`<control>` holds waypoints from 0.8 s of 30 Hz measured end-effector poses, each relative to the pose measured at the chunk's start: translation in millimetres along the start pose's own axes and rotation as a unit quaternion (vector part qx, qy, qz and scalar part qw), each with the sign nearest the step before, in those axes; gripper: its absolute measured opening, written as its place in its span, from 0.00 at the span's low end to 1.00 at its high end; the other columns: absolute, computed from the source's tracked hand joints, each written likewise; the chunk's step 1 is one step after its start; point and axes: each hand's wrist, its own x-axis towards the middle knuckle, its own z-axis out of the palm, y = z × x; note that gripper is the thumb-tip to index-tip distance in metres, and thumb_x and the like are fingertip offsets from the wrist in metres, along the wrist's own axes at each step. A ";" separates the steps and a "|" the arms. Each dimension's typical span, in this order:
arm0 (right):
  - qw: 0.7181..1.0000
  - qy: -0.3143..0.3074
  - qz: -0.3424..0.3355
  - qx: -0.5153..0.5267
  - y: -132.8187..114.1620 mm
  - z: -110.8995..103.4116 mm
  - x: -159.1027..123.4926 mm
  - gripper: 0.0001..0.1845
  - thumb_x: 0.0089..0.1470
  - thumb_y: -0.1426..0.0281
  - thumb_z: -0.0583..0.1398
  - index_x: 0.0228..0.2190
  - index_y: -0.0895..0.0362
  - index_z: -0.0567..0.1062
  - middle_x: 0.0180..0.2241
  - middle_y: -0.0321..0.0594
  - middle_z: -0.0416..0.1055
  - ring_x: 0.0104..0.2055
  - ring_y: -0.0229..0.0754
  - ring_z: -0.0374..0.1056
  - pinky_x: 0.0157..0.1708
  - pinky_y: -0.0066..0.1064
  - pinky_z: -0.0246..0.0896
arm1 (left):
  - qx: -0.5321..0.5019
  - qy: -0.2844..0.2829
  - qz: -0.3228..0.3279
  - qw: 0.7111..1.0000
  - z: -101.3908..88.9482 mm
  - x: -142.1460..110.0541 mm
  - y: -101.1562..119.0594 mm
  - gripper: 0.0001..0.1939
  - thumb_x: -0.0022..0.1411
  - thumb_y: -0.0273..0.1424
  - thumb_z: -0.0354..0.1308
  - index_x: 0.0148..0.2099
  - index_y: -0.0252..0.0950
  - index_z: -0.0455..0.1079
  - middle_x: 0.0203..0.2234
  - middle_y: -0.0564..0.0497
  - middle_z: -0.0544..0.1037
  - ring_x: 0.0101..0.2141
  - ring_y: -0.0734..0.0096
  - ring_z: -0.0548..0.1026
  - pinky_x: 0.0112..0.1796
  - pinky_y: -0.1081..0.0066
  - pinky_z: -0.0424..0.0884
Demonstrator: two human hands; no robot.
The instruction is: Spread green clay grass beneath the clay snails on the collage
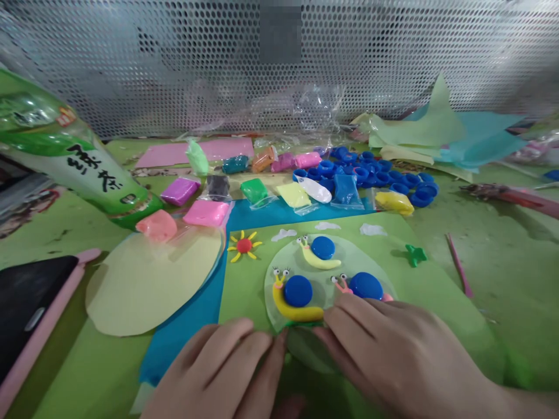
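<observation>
A green sheet (244, 291) carries a pale green paper oval (362, 251) with three clay snails, each with a blue cap as its shell. The yellow snail (301, 313) lies at the lower left, the pale yellow snail (321, 262) at the top. My right hand (393, 343) partly covers the pink snail (343, 285). Just under the yellow snail runs a thin green clay strip (304, 324). My left hand (227, 369) has its fingertips closed at the strip's left end; those of my right hand are closed at its right end. Part of the strip is hidden.
A green tea bottle (94, 163) leans at the left, near a phone (35, 308). Bagged clay (207, 212) and blue caps (371, 171) line the back. A yellow paper oval (152, 285) lies left, a pink tool (459, 265) right. Perforated metal (196, 64) stands behind.
</observation>
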 end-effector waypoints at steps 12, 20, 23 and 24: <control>0.999 0.015 0.009 -0.037 0.4 -1.9 0.8 0.12 0.52 0.79 0.52 0.21 0.55 0.66 0.19 0.35 0.66 0.19 0.37 0.62 0.16 0.32 0.41 | -0.029 -0.069 0.004 0.997 3.6 8.1 6.8 0.13 0.60 0.22 0.45 0.39 0.37 0.70 0.26 0.55 0.72 0.32 0.71 0.70 0.33 0.72 0.68; 0.998 0.012 0.009 -0.061 0.1 -3.4 0.8 0.11 0.49 0.81 0.51 0.22 0.55 0.66 0.20 0.36 0.68 0.16 0.37 0.61 0.15 0.32 0.40 | -0.047 -0.084 0.028 0.995 3.0 16.4 1.9 0.18 0.65 0.37 0.42 0.45 0.34 0.69 0.30 0.53 0.75 0.32 0.71 0.72 0.31 0.72 0.71; 0.997 -0.002 0.005 -0.072 -0.3 -4.3 0.4 0.10 0.48 0.81 0.51 0.23 0.55 0.66 0.21 0.37 0.69 0.16 0.38 0.61 0.15 0.32 0.41 | -0.050 -0.079 0.018 0.995 3.6 16.5 2.5 0.18 0.66 0.37 0.40 0.44 0.35 0.69 0.29 0.53 0.75 0.32 0.71 0.73 0.32 0.72 0.71; 0.997 -0.008 0.004 -0.074 -0.3 -4.7 0.2 0.10 0.47 0.81 0.52 0.23 0.55 0.66 0.21 0.36 0.69 0.17 0.38 0.62 0.15 0.32 0.41 | -0.051 -0.078 0.016 0.996 3.5 16.5 2.3 0.18 0.66 0.36 0.40 0.44 0.35 0.69 0.29 0.53 0.76 0.32 0.71 0.73 0.31 0.72 0.71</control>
